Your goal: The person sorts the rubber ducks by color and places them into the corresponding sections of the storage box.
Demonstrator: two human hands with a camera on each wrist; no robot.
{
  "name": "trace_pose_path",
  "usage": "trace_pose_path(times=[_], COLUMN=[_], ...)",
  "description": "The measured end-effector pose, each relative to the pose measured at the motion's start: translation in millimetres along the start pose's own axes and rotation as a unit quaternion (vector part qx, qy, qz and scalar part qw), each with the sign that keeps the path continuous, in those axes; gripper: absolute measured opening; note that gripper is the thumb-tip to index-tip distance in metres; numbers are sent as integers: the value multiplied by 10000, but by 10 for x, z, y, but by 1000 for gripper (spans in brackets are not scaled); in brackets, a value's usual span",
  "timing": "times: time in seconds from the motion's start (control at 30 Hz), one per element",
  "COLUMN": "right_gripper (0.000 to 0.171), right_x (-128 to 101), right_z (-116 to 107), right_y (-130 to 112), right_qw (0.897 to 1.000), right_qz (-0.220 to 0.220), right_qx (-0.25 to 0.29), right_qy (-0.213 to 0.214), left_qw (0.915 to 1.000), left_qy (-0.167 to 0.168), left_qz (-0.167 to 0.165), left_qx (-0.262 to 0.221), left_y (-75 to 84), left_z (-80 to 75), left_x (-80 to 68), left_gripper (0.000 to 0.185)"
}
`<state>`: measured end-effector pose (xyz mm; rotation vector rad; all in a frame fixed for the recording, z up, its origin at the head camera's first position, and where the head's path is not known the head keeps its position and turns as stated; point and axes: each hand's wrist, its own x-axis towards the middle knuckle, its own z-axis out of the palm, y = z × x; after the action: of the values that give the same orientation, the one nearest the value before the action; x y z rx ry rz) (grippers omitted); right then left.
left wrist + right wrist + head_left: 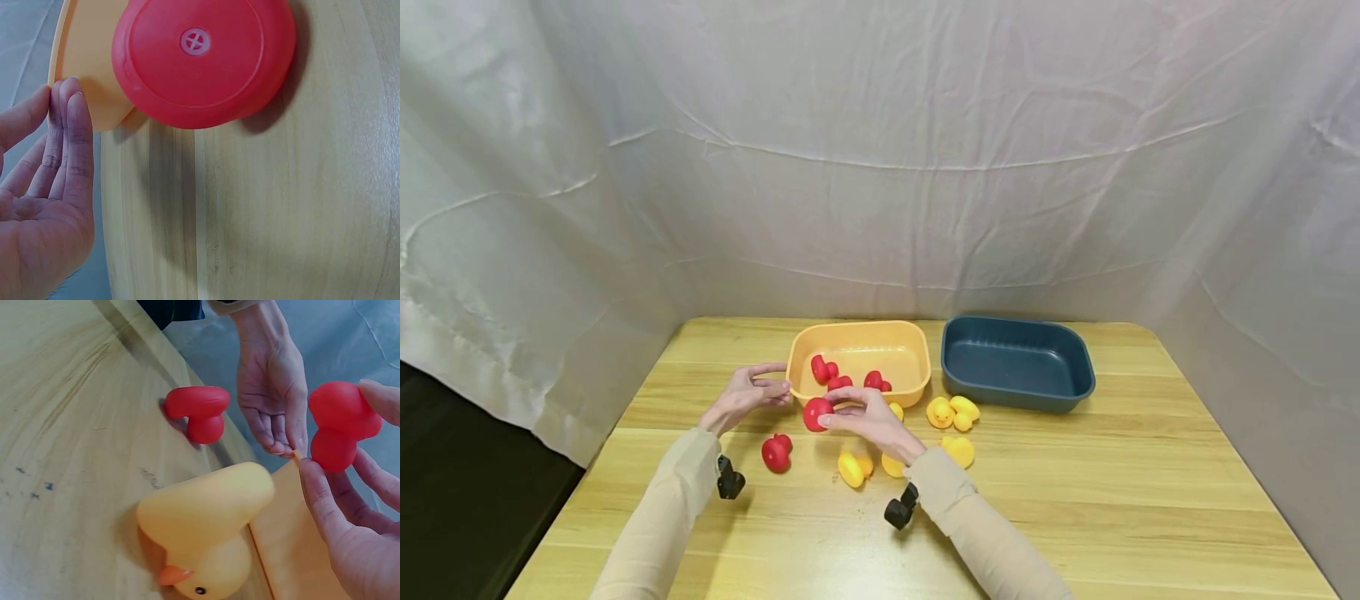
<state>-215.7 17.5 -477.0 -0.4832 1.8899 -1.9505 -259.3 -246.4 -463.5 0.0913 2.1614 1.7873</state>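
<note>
The red toy pinched between the thumb and fingers of my right hand is one of five I count; I have it by the near side of the orange bin. Three more lie inside that bin, and the fifth is on the table, nearer me. My left hand, fingers nearly straight, touches the bin's left front corner. I make out six yellow ducks, two partly hidden. Of two bins, the dark blue bin stands to the right.
</note>
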Motion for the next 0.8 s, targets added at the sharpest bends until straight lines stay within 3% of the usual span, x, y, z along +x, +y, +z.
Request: trace_pose_path(times=[0.23, 0.8], right_gripper=[43, 39], right_x=[48, 193], right_z=[-33, -168], right_y=[-80, -309], right_qw=[9994, 9966], right_qz=[-226, -306], right_qx=[-178, -368], right_qy=[179, 676], left_qw=[10000, 9999], left_qy=[-43, -15], left_qz=[28, -47], left_qx=[-39, -92], left_y=[-2, 7], left_z=[-4, -2], left_x=[0, 1], left_gripper=[62, 63])
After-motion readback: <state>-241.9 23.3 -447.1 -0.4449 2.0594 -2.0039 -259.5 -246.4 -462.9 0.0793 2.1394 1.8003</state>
